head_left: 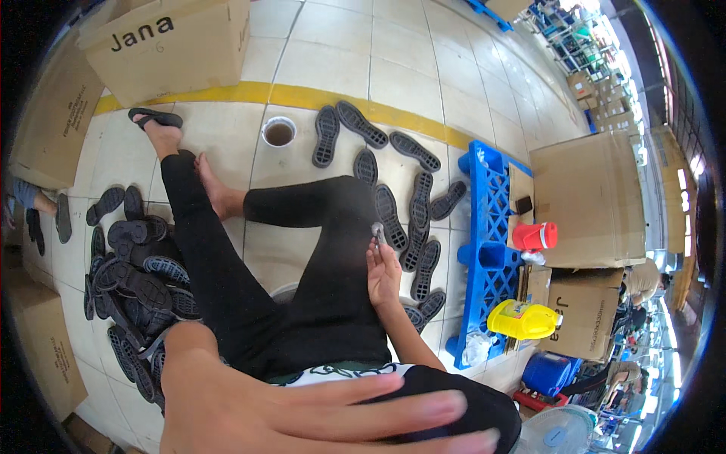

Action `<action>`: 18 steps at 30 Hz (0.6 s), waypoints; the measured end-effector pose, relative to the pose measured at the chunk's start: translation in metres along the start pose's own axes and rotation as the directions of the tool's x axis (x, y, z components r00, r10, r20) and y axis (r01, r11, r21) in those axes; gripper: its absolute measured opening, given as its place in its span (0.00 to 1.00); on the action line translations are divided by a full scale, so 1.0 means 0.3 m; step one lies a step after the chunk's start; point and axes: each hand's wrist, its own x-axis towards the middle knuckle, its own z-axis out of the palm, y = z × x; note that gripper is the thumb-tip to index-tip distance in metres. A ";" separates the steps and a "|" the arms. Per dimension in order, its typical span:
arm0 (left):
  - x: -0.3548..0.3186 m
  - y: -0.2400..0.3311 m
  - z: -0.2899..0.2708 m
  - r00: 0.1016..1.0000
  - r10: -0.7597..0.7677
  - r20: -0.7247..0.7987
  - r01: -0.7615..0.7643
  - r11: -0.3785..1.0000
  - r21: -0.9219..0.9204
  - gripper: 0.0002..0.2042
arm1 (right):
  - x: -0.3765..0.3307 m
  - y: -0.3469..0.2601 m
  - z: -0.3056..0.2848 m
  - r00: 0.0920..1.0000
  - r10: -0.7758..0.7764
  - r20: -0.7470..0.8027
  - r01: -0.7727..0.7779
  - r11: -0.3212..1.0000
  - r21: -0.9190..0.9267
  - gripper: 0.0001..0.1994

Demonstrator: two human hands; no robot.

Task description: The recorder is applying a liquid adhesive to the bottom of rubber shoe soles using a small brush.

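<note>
Over our right knee, our right hand [383,274] pinches a small metal tool [376,231]; left hand [302,412] is spread flat, blurred. Loose pinch, so it could slip among the black soles [412,219] on the floor.

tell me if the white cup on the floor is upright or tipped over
Upright: the white cup stands on the tiled floor with its round mouth facing up, and dark liquid shows inside it.

1 cup [278,132], 1 yellow jug [522,320], 1 blue pallet [488,250], 4 cardboard boxes [168,43].
</note>
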 end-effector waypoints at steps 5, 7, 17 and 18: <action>-0.400 -0.032 0.120 0.623 0.404 -0.670 -0.371 0.907 0.202 0.38 | 0.011 0.009 -0.006 0.999 -0.020 0.047 0.026 0.991 -0.135 0.11; -0.720 -0.060 0.122 0.008 0.256 -0.967 -0.386 0.892 0.234 0.27 | 0.025 0.006 -0.014 0.988 -0.031 0.149 0.050 0.990 -0.129 0.13; -1.907 -0.658 0.918 -0.855 0.509 -0.100 0.034 -0.136 -0.990 0.36 | 0.089 -0.025 -0.059 0.956 -0.041 0.289 0.125 0.953 -0.276 0.15; -1.929 -0.691 0.949 -0.884 0.444 -0.143 0.046 -0.222 -0.974 0.36 | 0.100 -0.029 -0.063 0.953 -0.008 0.304 0.091 0.961 -0.260 0.16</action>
